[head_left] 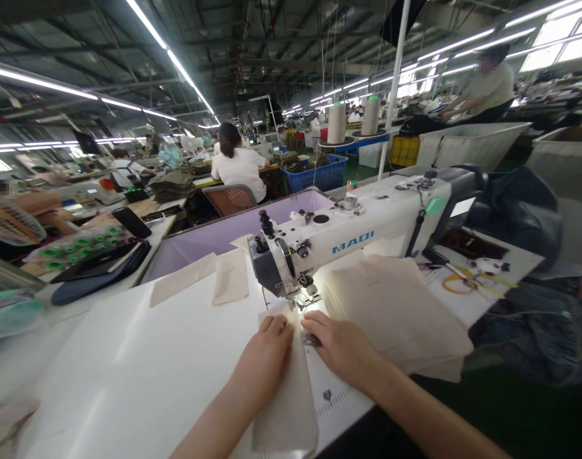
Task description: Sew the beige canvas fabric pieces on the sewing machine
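Note:
A long beige fabric piece (pixel 285 408) lies on the white table, its far end at the presser foot (pixel 310 301) of a white sewing machine (pixel 357 239). My left hand (pixel 269 350) rests on top of this fabric, fingers laid over it just short of the foot. On the other side, my right hand (pixel 341 347) reaches to the fabric's right edge by the foot. Its fingers are stretched forward and touch the cloth, with a dark metal part (pixel 312 339) partly covered beneath them. Neither hand visibly grips anything. A stack of beige fabric panels (pixel 400 312) lies right of the machine's needle.
Two smaller beige pieces (pixel 231 277) lie left of the machine. Orange-handled scissors (pixel 458 280) are at the right. A lilac bin (pixel 199 245) stands behind the table. Thread cones (pixel 337 123) stand above. A co-worker (pixel 238 162) sits ahead beside a blue basket (pixel 314 175).

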### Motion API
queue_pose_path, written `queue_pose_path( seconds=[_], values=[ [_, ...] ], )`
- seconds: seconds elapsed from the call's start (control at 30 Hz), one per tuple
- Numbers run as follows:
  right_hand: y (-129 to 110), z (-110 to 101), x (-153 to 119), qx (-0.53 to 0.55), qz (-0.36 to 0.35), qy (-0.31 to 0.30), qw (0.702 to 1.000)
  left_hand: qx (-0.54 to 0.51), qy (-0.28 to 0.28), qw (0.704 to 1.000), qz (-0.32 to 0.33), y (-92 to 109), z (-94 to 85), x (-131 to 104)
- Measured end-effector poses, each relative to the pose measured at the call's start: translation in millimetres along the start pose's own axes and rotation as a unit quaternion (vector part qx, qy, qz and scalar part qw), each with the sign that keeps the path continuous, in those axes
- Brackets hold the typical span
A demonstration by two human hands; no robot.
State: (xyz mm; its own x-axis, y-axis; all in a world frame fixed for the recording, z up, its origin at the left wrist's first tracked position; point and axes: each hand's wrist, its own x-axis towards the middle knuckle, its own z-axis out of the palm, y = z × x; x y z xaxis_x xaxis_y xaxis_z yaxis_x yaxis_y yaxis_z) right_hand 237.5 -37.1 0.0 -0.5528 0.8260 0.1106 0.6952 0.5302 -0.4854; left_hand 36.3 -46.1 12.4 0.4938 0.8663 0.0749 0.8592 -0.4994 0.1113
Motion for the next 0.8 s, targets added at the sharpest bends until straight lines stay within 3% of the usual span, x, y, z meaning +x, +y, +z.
queue_pose_path(
  seconds=[0.17, 0.33, 0.57, 0.8],
  values=[
    [-1, 3, -6, 0.006, -0.011, -0.02, 1.0, -0.015, 0.066, 0.994, 0.082, 5, 15.7, -10],
    [-1, 5, -11, -0.025, -0.013, -0.028, 0.999, -0.003, 0.111, 0.989, 0.098, 4, 21.3, -13],
    [0, 3, -13, -0.045, -0.018, -0.04, 0.998, 0.048, 0.105, 0.989, 0.089, 10, 19.0, -20],
    [-3, -4, -2, -0.069, -0.012, -0.053, 0.996, 0.023, 0.072, 0.994, 0.083, 4, 13.0, -12]
  ],
)
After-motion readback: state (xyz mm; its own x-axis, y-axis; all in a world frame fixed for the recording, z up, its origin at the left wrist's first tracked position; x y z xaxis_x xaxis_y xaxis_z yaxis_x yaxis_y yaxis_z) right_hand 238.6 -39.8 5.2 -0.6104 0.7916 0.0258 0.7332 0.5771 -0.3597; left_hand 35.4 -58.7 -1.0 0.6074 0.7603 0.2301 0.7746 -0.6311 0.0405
